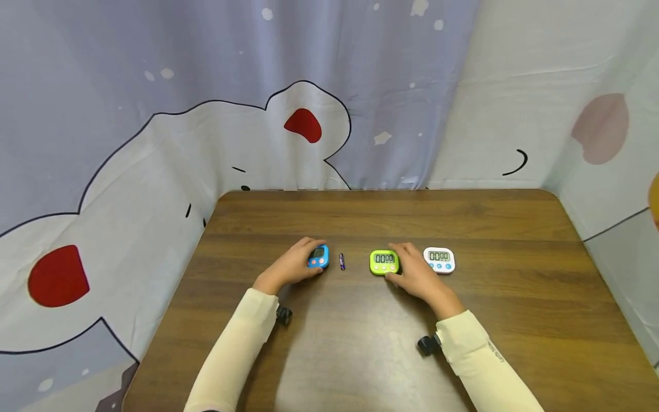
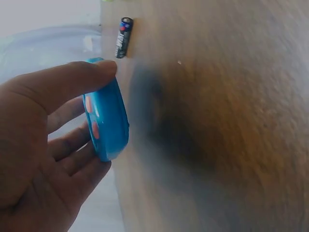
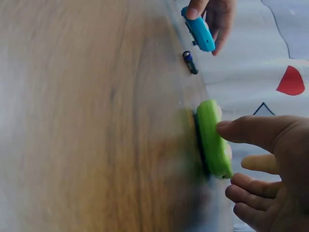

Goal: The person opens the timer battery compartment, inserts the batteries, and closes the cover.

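My left hand (image 1: pixel 294 264) grips a blue digital timer (image 2: pixel 108 123) with pink buttons, thumb on its near edge and fingers behind it. In the left wrist view the blue timer is tilted, with its shadow on the table. My right hand (image 1: pixel 416 273) pinches the right end of a lime-green timer (image 1: pixel 383 262), thumb at the near edge and a finger at the far edge. The green timer's display reads zeros. A small dark battery (image 1: pixel 342 261) lies between the two hands. Just beyond my right hand is a white timer (image 1: pixel 439 260) with blue buttons, its lower left corner partly covered.
The brown wooden table (image 1: pixel 504 286) reaches to a patterned curtain (image 1: pixel 391 103) hanging along its back and sides. Both forearms wear cream sleeves, and a small black camera (image 1: pixel 428 345) sits at the right wrist, another (image 1: pixel 284 315) at the left.
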A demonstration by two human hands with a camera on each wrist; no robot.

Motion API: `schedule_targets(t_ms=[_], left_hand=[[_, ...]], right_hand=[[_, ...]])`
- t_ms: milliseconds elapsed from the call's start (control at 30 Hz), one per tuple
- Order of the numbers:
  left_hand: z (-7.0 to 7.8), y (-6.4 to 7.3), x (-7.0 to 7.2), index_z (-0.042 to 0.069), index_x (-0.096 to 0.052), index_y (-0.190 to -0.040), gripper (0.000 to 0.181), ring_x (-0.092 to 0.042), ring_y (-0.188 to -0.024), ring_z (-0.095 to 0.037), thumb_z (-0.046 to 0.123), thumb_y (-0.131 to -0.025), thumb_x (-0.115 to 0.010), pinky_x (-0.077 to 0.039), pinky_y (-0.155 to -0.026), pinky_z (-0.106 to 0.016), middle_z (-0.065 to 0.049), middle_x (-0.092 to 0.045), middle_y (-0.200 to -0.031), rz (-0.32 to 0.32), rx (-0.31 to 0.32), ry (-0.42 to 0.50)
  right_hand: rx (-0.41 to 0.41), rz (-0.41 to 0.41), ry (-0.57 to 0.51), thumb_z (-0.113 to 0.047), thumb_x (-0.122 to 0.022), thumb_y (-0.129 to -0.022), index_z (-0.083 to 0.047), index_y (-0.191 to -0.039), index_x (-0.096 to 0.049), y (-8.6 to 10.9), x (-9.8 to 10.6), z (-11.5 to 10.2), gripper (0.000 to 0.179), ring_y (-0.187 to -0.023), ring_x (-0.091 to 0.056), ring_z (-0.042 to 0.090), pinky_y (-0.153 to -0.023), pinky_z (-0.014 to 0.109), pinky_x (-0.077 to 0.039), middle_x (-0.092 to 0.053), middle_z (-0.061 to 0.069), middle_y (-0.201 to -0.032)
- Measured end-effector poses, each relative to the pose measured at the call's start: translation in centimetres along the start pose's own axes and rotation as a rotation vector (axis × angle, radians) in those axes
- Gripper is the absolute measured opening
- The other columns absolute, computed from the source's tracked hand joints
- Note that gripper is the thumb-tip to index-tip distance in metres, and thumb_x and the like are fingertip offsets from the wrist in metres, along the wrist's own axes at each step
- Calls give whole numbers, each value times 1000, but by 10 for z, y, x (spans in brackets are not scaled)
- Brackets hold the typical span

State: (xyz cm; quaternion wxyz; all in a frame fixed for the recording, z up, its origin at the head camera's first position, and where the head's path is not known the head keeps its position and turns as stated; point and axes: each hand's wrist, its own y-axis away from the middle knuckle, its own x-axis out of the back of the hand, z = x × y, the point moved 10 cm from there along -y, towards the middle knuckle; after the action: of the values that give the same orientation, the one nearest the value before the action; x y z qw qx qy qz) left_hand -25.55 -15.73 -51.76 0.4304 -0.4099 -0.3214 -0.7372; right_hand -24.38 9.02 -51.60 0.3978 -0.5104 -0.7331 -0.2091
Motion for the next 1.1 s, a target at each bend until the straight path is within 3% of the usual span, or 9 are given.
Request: schedule_targets(t_ms=[300,533,733,900,1100], left_hand=[[27,0,12,18,-41,-149,73,-52,-116,-22,33,-86,-75,-46,-98,-41,-6,-48,-133,97,-86,64],[53,-2,9,24,-41,-147,70,-50,-120,-20,35,-87,-74,-46,-99,-42,-2,-46,-136,207,-142,179],[75,-5,13,21,-42,-145,68,-50,-123,-18,30,-86,-75,-46,-100,-31,-4,-48,-133,386,-194,415],[90,-3,13,15,-38,-142,67,-51,-125,-22,23,-87,-75,-46,-100,-36,-9,-44,-135,489,-232,621],[114,8,21,-2,-28,-136,66,-48,-128,-35,-6,-84,-69,-45,-102,-43,-27,-43,-136,568,-389,875]], right_hand=[[-34,78,-38,-31,-74,-87,-5,-143,-46,4,12,-11,68,-123,-47,34,-104,50,-39,-50,16,-131],[-21,121,-105,-33,-71,-90,-8,-141,-50,5,15,-24,60,-120,-51,31,-101,49,-42,-52,13,-131],[-31,158,-228,-33,-65,-94,-12,-135,-56,10,16,-25,46,-107,-61,25,-93,46,-48,-59,8,-122],[-68,185,-434,-32,-59,-99,-12,-129,-59,11,13,-24,37,-100,-65,23,-89,42,-52,-63,7,-118],[-105,158,-658,-33,-53,-102,-12,-129,-59,12,6,-31,35,-88,-68,33,-77,43,-56,-66,21,-108]])
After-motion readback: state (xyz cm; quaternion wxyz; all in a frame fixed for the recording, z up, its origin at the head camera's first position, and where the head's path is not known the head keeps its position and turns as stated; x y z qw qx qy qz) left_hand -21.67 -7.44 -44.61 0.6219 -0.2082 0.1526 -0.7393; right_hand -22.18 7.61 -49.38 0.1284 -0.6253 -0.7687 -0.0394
